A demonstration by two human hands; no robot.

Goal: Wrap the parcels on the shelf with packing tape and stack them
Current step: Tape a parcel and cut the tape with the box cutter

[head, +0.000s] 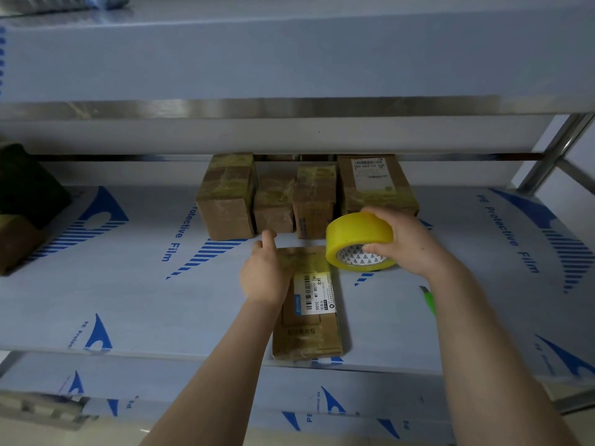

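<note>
A flat brown parcel (310, 329) with a white barcode label lies on the shelf (145, 300) near its front edge. My left hand (264, 272) rests on the parcel's far left corner, fingers curled loosely, holding nothing that I can see. My right hand (409, 239) grips a yellow roll of packing tape (357, 235) just above the parcel's far right corner, thumb inside the core. Several taped brown parcels (225, 194) stand in a row at the back, the rightmost one (376, 185) bearing a label.
The shelf is covered in blue-printed protective film. A green utility knife (429, 300) lies right of the parcel, partly behind my right forearm. A dark bag (29, 188) and another brown box (16, 243) sit at the far left. The shelf above overhangs closely.
</note>
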